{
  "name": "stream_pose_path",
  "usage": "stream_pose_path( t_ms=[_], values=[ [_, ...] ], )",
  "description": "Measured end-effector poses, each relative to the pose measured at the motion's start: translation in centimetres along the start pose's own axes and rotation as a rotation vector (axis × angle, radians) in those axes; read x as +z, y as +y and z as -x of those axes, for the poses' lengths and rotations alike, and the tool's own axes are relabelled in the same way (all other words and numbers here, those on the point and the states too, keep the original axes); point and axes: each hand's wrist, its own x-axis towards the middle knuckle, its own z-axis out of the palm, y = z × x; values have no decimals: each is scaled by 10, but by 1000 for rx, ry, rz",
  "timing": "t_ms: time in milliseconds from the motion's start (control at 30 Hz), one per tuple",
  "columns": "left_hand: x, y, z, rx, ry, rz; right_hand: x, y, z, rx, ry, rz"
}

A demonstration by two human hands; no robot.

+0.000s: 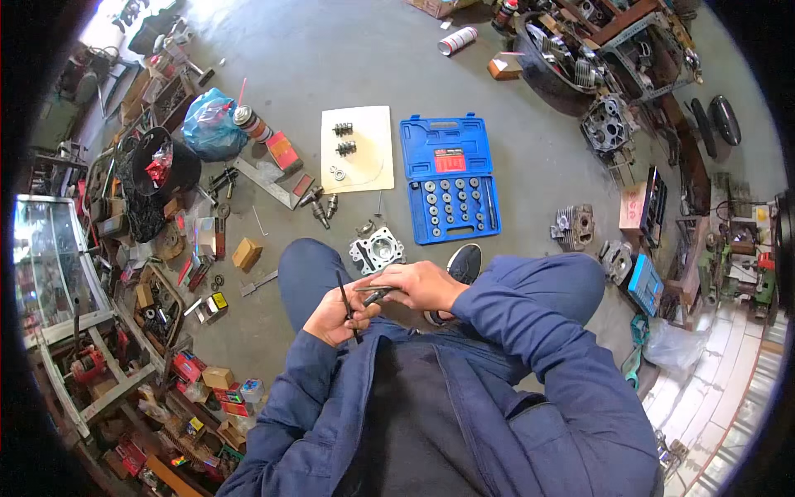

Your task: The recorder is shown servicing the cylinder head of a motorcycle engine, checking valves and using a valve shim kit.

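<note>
My L hand (333, 318) grips dark rod (343, 291), R hand (424, 286) pinches metal pc. (378, 296), prob. for control; gears (346, 148) nr card (373, 137) L edge, likely off grit.

Left hand (334, 318): before torso (402, 414), fingers curl inward. Right hand (421, 287): also before torso, back upward, fingertip closure unclear.

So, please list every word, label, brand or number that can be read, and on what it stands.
Blue case: label inside its lid, print too small to read.
Spray can and red box beside it: print too small.
White-and-red can: print too blurred.
Pinkish box: dark marks on its side, not copied here.
</note>
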Motion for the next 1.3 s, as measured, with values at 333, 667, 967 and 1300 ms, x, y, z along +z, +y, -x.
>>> stream_pose_path(
  t_ms=[333,667,967,1300],
  values=[
    [-69,-21,30,117,57,129,-7,183,17,755,372,203],
    [-59,-60,49,546,326,165,-14,306,62,1291,883,187],
    [-90,-54,54,503,404,273,-12,308,54,1446,725,176],
    [-86,-54,47,515,435,307,11,269,25,1184,860,297]
  ],
)
